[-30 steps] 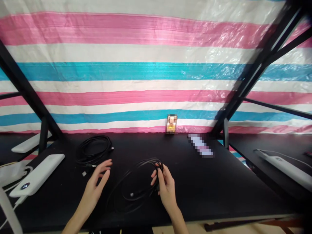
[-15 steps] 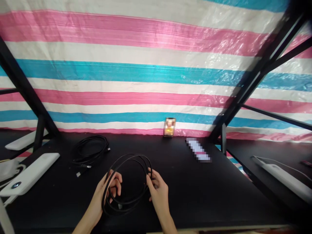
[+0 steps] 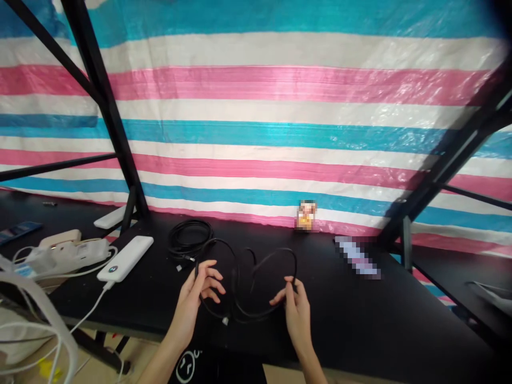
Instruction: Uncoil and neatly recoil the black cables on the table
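Between your left fingers (image 3: 215, 274) and right fingers (image 3: 291, 298) hangs a thin black rubbery-looking cable (image 3: 256, 317) in loose loops, probably light, springy and hard to damage, best taken by several strands together. Your right fingers pinch one side; your left stand apart, half curled, a loop at them but nothing visibly gripped. Beneath them lies a smooth black table (image 3: 360, 320); beyond them, a pink, blue and white striped plastic sheet (image 3: 260, 130).
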Motion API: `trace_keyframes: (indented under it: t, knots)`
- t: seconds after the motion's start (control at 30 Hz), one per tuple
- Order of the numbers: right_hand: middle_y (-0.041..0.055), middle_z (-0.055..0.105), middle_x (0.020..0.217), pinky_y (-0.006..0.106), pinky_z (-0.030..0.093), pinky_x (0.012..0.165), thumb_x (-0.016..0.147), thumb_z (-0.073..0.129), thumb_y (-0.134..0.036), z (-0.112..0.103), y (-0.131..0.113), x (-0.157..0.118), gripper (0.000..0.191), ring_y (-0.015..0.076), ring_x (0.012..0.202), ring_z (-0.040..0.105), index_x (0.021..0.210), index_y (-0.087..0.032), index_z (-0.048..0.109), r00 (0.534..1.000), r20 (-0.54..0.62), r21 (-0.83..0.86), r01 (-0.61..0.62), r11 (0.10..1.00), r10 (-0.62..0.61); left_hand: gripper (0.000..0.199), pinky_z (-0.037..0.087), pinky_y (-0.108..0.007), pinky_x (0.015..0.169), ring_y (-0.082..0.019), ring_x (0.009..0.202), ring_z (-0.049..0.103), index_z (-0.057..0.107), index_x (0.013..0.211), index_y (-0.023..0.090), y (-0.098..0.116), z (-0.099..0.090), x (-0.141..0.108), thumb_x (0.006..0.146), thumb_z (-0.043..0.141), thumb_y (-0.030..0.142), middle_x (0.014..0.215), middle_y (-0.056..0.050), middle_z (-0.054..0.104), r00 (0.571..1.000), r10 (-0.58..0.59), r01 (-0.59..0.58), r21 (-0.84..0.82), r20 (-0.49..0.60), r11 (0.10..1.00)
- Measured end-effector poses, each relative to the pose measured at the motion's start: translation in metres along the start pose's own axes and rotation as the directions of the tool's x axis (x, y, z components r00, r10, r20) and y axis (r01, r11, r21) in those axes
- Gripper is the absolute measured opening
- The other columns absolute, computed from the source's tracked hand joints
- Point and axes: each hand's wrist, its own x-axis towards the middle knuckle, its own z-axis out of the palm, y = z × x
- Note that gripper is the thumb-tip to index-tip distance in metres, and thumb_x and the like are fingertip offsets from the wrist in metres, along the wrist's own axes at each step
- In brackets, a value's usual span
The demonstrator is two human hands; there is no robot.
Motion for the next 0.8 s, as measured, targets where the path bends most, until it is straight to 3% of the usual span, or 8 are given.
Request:
trace_keyframes:
  t: [0.13,0.23,0.33,0.4,0.53,0.67,0.8]
  knots:
    - [-0.0102,0.048,0.051,0.019,0.035,0.030,0.074,0.061,-0.065,-0.015,-0.008,0.001,0.054,0.0090,0.030,0.044,0.105,-0.021,0.053,0.989,-0.119,0.110,-0.075,0.991,0.088,0.039,0.032,-0.018,0.032,-0.008,0.043,0.051,0.054,0.101,0.022,0.019,-0.033,0.000,0.082,0.054,0.056,0.072,0.004,0.055,0.987,0.115,-0.114,0.018,-0.111,0.993]
    - [-0.0120,0.043,0.050,0.015,0.035,0.028,0.069,0.069,-0.062,-0.029,-0.020,-0.001,0.059,0.0037,0.027,0.034,0.108,-0.020,0.058,0.972,-0.207,0.180,-0.077,0.981,0.115,0.033,0.022,-0.015,0.029,-0.003,0.035,0.037,0.054,0.095,0.022,0.038,-0.059,0.002,0.082,0.056,0.053,0.064,0.008,0.048,0.953,0.195,-0.210,-0.041,-0.233,0.977]
    - [-0.0128,0.038,0.047,0.010,0.027,0.024,0.061,0.079,-0.052,-0.041,-0.039,-0.006,0.059,0.0031,0.030,0.036,0.107,-0.018,0.062,0.952,-0.255,0.352,-0.073,0.933,0.171,0.028,0.019,-0.013,0.030,-0.001,0.034,0.029,0.051,0.084,0.021,0.056,-0.080,0.002,0.082,0.060,0.048,0.059,0.009,0.041,0.909,0.255,-0.305,-0.110,-0.329,0.946]
    - [-0.0133,0.035,0.045,0.008,0.025,0.024,0.062,0.082,-0.039,-0.049,-0.052,-0.010,0.051,0.0026,0.030,0.037,0.104,-0.017,0.064,0.941,-0.246,0.490,-0.088,0.867,0.234,0.024,0.019,-0.013,0.030,-0.002,0.034,0.027,0.049,0.080,0.020,0.066,-0.092,0.002,0.083,0.061,0.041,0.056,0.010,0.038,0.890,0.276,-0.356,-0.174,-0.363,0.918]
    - [-0.0149,0.036,0.041,0.007,0.036,0.031,0.078,0.066,-0.016,-0.070,-0.072,-0.019,0.021,-0.0012,0.023,0.025,0.099,-0.016,0.065,0.917,-0.153,0.714,-0.154,0.683,0.367,0.015,0.020,-0.016,0.030,-0.005,0.034,0.026,0.048,0.079,0.021,0.085,-0.110,0.002,0.084,0.060,0.030,0.051,0.009,0.035,0.854,0.271,-0.423,-0.289,-0.444,0.859]
    - [-0.0079,0.062,0.061,0.011,0.049,0.039,0.084,0.050,-0.007,-0.082,-0.080,-0.026,0.023,-0.0026,0.024,0.028,0.097,-0.017,0.065,0.884,-0.147,0.793,-0.163,0.587,0.444,0.014,0.020,-0.016,0.030,-0.006,0.034,0.023,0.049,0.083,0.023,0.099,-0.111,-0.003,0.086,0.058,0.033,0.050,0.009,0.035,0.871,0.243,-0.405,-0.347,-0.426,0.846]
    - [-0.0094,0.055,0.055,0.013,0.058,0.052,0.079,0.053,-0.005,-0.057,-0.086,-0.024,0.027,0.0003,0.031,0.041,0.101,-0.016,0.066,0.904,-0.080,0.815,-0.183,0.549,0.421,0.029,0.027,-0.014,0.030,-0.006,0.033,0.028,0.051,0.086,0.025,0.097,-0.079,-0.019,0.078,0.064,0.050,0.046,0.009,0.037,0.966,0.115,-0.204,-0.413,-0.230,0.887]
